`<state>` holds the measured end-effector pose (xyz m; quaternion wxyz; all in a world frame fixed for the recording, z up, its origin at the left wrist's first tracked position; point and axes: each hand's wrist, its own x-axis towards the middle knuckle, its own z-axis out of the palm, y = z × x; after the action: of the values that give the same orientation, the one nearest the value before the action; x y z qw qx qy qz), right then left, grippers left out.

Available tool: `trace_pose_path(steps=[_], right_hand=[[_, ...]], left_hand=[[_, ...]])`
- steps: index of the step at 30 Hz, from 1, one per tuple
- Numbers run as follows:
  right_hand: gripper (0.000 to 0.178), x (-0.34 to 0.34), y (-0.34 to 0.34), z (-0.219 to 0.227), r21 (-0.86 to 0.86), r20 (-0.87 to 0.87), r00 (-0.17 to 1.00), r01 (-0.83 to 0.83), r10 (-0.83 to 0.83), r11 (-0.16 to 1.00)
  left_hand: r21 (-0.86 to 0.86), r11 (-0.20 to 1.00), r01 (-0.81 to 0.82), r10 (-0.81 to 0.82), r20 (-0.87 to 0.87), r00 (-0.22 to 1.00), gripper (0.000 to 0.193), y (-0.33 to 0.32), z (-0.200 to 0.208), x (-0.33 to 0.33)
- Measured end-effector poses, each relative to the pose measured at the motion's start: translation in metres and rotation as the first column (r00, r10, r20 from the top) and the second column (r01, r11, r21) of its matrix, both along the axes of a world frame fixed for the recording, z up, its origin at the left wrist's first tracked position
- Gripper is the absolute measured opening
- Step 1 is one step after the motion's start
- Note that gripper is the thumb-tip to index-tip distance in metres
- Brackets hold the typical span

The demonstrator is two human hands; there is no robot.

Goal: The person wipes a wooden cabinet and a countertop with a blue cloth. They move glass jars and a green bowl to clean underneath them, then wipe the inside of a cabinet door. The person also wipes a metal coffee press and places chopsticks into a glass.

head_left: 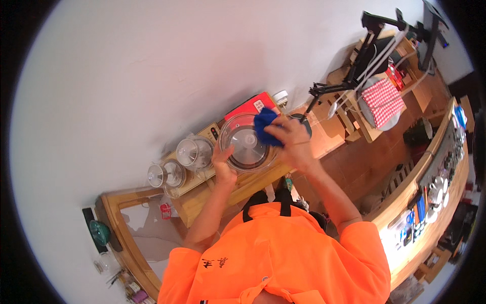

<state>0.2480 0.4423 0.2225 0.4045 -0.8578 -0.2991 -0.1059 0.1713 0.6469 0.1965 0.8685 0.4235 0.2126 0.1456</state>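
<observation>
A round, clear glass vessel (244,154) is in front of me, above the wooden bench; whether it is a bowl or a lid I cannot tell. Its left rim is in the grip of my left hand (223,161), thumb on the inner side. My right hand (292,136) is closed on a crumpled blue cloth (265,125), which lies over the vessel's right rim. The cloth hides that part of the rim and some of my right fingers. Just left of my left hand stand two clear glass jars, a larger one (201,153) and a smaller one (174,174).
Behind the vessel is a red panel (246,105) against the white wall. A black jointed arm with cables (349,81) rises at the right. Beyond it, a red checked cloth (380,103) covers a stool. A curved wooden counter (430,202) carries many small items.
</observation>
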Motion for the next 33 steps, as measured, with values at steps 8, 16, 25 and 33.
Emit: trace_pose_path(steps=[8, 16, 25, 33], right_hand=[[0.050, -0.097, 0.027, 0.004, -0.021, -0.040, 0.981, -0.189, 0.188, 0.982], [0.056, -0.091, -0.044, -0.083, 0.295, -0.915, 0.345, 0.213, 0.211, 0.931], [0.053, -0.020, -0.086, -0.119, 0.212, -0.976, 0.143, 0.493, 0.162, 0.843], [0.073, 0.059, -0.059, -0.142, 0.425, -0.896, 0.326, 0.429, 0.302, 0.797]], left_hand=[[0.210, 0.976, 0.061, -0.050, -0.058, 0.997, 0.055, 0.017, -0.048, 0.020], [-0.002, 0.997, -0.081, 0.081, 0.016, 0.997, 0.061, 0.039, -0.065, 0.082], [-0.108, 0.992, -0.073, 0.069, -0.038, 0.997, 0.057, 0.028, -0.066, 0.111], [-0.137, 0.990, -0.031, 0.025, -0.046, 0.999, 0.053, 0.037, -0.071, 0.116]])
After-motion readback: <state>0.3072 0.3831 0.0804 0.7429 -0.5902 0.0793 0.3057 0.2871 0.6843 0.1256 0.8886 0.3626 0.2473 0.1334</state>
